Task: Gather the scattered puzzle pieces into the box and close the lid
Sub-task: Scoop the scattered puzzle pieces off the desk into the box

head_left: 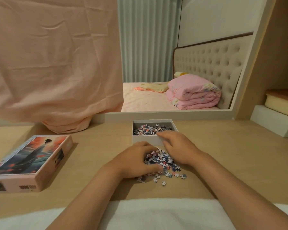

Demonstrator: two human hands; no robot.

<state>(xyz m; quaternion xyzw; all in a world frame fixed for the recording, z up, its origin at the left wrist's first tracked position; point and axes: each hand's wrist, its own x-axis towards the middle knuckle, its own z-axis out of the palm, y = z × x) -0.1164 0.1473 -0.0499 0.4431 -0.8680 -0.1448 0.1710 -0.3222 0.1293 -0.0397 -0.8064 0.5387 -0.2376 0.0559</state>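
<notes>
A heap of small puzzle pieces (164, 161) lies on the wooden table (96, 156), just in front of a white open box (146, 140) that holds more pieces (150, 129). My left hand (136, 161) curls round the left side of the heap, fingers dug into the pieces. My right hand (177, 146) lies flat on the heap's right side, its fingertips reaching over the box's front wall. A few loose pieces (163, 183) lie nearer to me. The pink lid (32, 161), printed with a figure in a robe, rests face up at the left.
A pink cloth (56, 63) hangs down at the back left and touches the table. A mirror (181, 63) behind the box reflects a bed. White foam blocks (273, 123) sit at the right edge. A white cloth (156, 213) covers the near edge.
</notes>
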